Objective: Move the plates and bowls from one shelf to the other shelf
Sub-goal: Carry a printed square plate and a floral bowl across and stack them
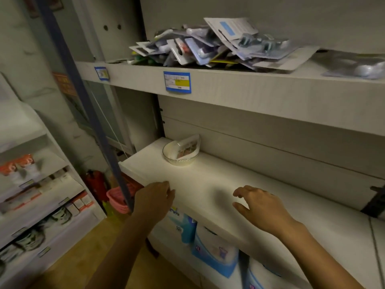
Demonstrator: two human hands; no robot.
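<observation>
A white bowl (179, 156) with a thin dark rim sits at the back left of the middle white shelf (218, 190), with a printed card standing in it. My left hand (155, 200) hovers at the shelf's front edge, fingers loosely curled and holding nothing. My right hand (260, 207) hangs over the shelf front to the right, fingers spread and empty. Both hands are well short of the bowl. No plates are in view.
The upper shelf (250, 90) carries a heap of blister packs (212, 44) and blue price tags. Blue-and-white packages (214, 249) fill the shelf below. A slanted blue post (87, 105) crosses on the left, with a pink basket (118, 199) behind it and another stocked rack at far left.
</observation>
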